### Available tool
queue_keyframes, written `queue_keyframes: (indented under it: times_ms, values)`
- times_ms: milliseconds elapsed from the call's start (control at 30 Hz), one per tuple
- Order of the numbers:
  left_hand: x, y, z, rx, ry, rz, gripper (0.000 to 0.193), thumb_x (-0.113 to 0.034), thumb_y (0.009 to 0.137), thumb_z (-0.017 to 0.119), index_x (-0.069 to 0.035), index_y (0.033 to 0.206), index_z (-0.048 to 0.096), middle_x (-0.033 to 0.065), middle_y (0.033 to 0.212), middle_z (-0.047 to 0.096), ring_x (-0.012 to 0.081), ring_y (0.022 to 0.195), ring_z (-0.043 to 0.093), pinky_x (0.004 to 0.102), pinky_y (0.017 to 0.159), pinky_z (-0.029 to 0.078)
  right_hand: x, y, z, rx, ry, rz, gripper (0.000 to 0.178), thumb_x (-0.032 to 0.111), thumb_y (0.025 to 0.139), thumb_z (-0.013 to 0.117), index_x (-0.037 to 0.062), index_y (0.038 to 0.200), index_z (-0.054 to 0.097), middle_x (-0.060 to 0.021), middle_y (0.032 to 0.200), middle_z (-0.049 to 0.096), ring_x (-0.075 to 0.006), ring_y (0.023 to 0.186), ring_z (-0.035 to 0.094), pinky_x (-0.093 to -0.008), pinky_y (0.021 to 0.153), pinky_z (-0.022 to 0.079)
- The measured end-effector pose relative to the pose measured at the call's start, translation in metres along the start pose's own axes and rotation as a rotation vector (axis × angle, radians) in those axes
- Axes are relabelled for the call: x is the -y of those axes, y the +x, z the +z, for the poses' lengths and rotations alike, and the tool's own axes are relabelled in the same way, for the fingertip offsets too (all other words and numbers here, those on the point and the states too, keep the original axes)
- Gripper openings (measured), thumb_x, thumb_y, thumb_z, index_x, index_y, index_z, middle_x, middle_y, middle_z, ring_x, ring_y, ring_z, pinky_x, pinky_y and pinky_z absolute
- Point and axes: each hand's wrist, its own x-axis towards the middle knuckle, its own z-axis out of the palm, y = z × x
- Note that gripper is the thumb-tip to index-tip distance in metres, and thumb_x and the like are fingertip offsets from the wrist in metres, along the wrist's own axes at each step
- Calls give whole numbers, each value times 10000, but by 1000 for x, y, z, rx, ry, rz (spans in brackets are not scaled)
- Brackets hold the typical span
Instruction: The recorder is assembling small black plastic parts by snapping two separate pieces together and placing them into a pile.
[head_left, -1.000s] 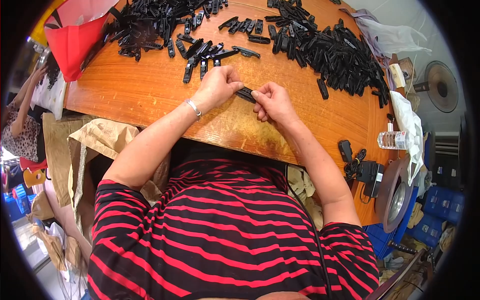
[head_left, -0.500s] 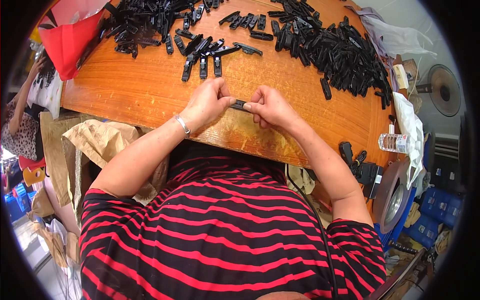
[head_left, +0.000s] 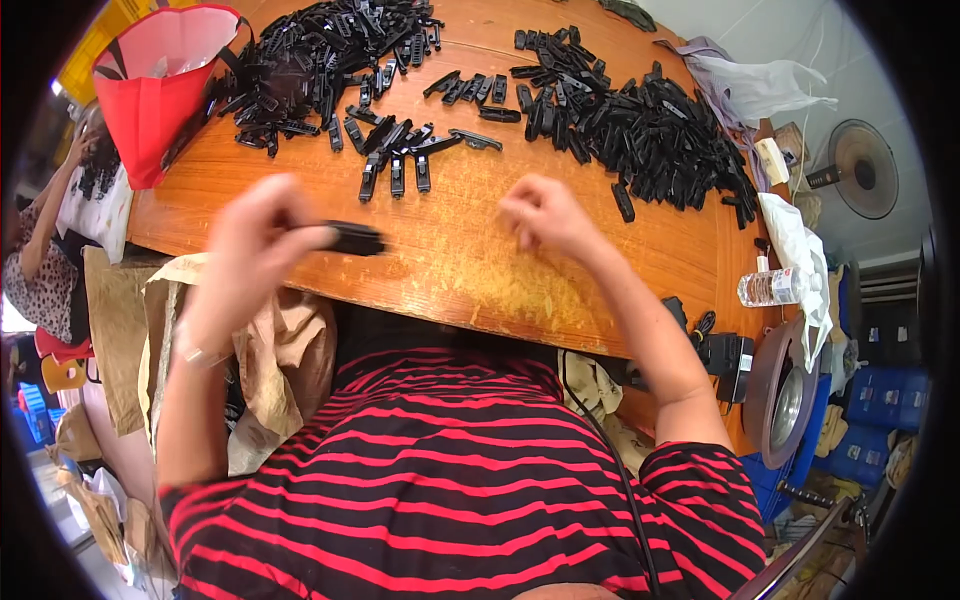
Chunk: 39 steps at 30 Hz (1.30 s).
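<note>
In my left hand (head_left: 262, 240), blurred by motion, the thumb and fingers pinch one end of a slim black plastic piece (head_left: 355, 238). It sticks out to the right, over the table's near edge. My right hand (head_left: 548, 218) hovers above the wooden table (head_left: 450, 255), its fingers loosely curled and apart, with nothing seen between them. Beyond the hands, several similar black plastic pieces (head_left: 397, 178) form a small cluster. A larger heap of them (head_left: 310, 70) lies at the far left, another heap (head_left: 650, 130) at the far right.
A red bag (head_left: 150, 110) stands at the table's left corner. On the right are a clear plastic bottle (head_left: 768, 288), a white plastic bag (head_left: 800, 250) and a fan (head_left: 862, 165). Brown paper (head_left: 285, 350) hangs below the near edge. Another person's arm (head_left: 50, 200) shows at far left.
My hands have parted. The left one has swung left with the black plastic piece; the right one has let go of it and lifted slightly to the right.
</note>
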Motion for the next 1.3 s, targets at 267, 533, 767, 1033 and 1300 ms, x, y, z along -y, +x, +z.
queue_keyframes:
  times_ms: [267, 533, 767, 1033, 1300]
  values:
    - [64, -149, -99, -218, 328, -567, 121, 1, 791, 600, -45, 761, 492, -37, 665, 452, 55, 616, 425, 223, 558, 367, -5, 87, -71, -553, -920, -495, 376, 27, 822, 600, 114, 1185, 559, -155, 1187, 529, -381, 963, 617, -442, 802, 517]
    - [78, -144, -85, 23, 240, -598, 134, 3, 738, 654, 17, 869, 631, 50, 747, 636, 124, 686, 572, 264, 650, 474, -6, 107, -61, -343, -1157, -320, 372, -10, 799, 609, 92, 1156, 580, -176, 1141, 525, -381, 937, 626, -438, 779, 532]
    - [26, -71, -96, -133, 276, -224, 124, -27, 824, 619, -2, 760, 516, -15, 662, 466, 67, 636, 419, 236, 565, 351, -19, 66, -56, -412, -819, -614, 217, 29, 796, 675, 52, 1008, 633, -132, 1008, 591, -355, 866, 629, -389, 739, 530]
    - [29, 73, 33, 189, 226, 144, 98, -41, 825, 630, -7, 912, 599, 106, 786, 618, 219, 734, 605, 327, 681, 495, -7, 15, -1, -261, -70, -332, 103, -3, 878, 609, -7, 979, 625, -35, 768, 639, -54, 578, 574, -222, 506, 452]
    - [62, 119, 126, 134, 633, 339, 117, -75, 812, 606, -42, 924, 609, 180, 936, 605, 340, 853, 631, 408, 733, 527, -38, 1, 52, -341, -289, -502, 109, 79, 817, 671, 4, 889, 639, -94, 770, 616, -183, 650, 613, -309, 592, 482]
